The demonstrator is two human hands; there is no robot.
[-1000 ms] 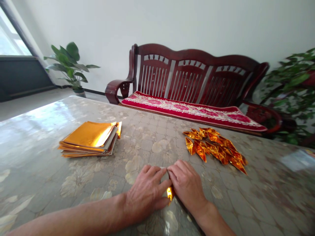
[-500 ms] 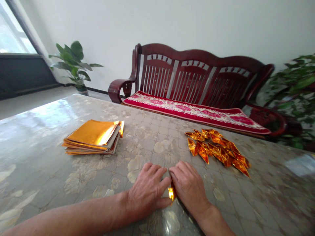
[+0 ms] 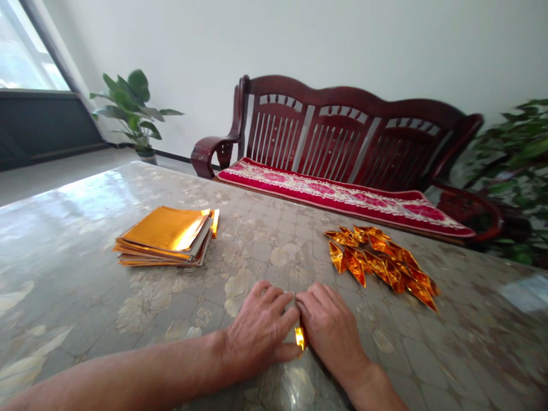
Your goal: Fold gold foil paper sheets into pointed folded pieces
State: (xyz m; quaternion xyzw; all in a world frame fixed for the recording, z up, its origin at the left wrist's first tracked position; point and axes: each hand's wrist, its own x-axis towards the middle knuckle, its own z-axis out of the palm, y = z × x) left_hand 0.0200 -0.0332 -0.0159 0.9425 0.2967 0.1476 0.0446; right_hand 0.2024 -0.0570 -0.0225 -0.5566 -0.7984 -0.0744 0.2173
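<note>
Between my two hands, low in the middle of the view, is a piece of gold foil paper (image 3: 300, 339), mostly hidden by the fingers. My left hand (image 3: 265, 322) is closed on its left side, thumb and forefinger against the paper near the tabletop. From the right, my right hand (image 3: 329, 325) presses its curled fingers on the same paper. Farther right lies a group of folded gold foil paper ingots (image 3: 387, 268) with pointed ends. A stack of square gold foil paper sheets (image 3: 165, 228) sits to the left.
The table (image 3: 257, 228) has a glossy floral cover. Behind it stands a dark wooden bench (image 3: 325, 137) with a red patterned cushion (image 3: 342, 197). Potted plants (image 3: 135, 108) flank the bench. A pale, blurred item (image 3: 528, 294) lies at the right.
The view has shifted slightly, so the scene sits a little to the right. Both hands keep nearly the same hold on the gold paper.
</note>
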